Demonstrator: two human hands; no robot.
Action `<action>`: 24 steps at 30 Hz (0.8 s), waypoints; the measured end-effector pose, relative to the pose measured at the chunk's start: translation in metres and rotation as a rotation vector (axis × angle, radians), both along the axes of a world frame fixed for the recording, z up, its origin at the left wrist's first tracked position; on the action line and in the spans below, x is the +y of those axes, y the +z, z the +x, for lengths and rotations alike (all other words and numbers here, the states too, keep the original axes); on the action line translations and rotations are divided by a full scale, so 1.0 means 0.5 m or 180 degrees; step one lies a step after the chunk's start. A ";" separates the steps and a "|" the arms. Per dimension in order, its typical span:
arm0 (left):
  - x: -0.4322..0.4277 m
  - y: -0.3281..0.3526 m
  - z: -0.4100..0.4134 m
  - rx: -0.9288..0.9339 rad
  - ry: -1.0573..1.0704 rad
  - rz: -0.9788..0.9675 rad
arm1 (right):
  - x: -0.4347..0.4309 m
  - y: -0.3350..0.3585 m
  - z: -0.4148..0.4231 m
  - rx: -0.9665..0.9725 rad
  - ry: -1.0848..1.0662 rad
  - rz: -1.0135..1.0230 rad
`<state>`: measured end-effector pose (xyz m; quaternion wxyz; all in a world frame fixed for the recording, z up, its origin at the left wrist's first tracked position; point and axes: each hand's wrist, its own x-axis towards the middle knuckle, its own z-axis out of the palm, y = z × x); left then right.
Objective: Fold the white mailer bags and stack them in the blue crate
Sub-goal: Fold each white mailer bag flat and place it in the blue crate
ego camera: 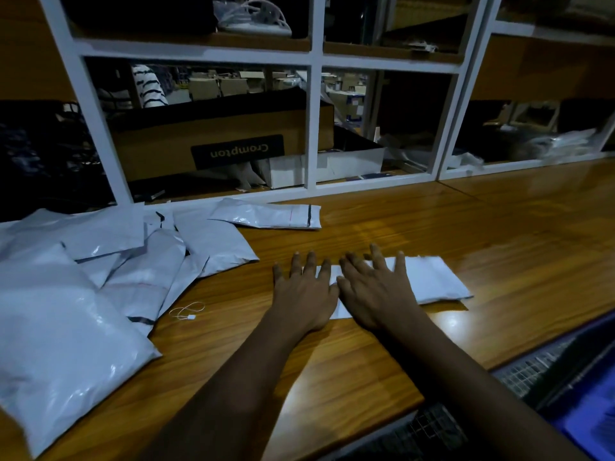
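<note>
A folded white mailer bag point(432, 277) lies flat on the wooden table point(499, 234), right of centre. My left hand point(304, 287) presses on its left end with straight, spread fingers. My right hand point(372, 287) lies flat on the bag beside it, fingers spread too. A heap of unfolded white mailer bags point(100, 261) covers the table's left side, and one more mailer bag point(269, 214) lies apart at the back. The blue crate point(579, 404) sits below the table edge at the lower right, only partly in view.
White-framed shelves point(312, 128) stand along the table's back edge, holding a brown Crompton box point(216, 141) and other packages. A small white string tag point(188, 311) lies on the table left of my left arm. Metal mesh point(429, 430) shows under the front edge.
</note>
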<state>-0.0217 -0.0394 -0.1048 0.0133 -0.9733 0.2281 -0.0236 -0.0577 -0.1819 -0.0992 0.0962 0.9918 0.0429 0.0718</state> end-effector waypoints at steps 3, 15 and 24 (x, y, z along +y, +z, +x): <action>0.004 -0.004 0.015 0.0024 0.0030 0.0027 | -0.001 -0.002 0.017 0.0228 -0.0137 -0.0072; 0.001 0.009 0.032 0.0290 0.0080 0.0173 | 0.009 0.011 0.007 0.0191 -0.0453 0.0230; 0.001 0.015 0.028 0.0366 0.0136 0.0082 | -0.040 0.023 0.012 0.0191 -0.0621 0.0514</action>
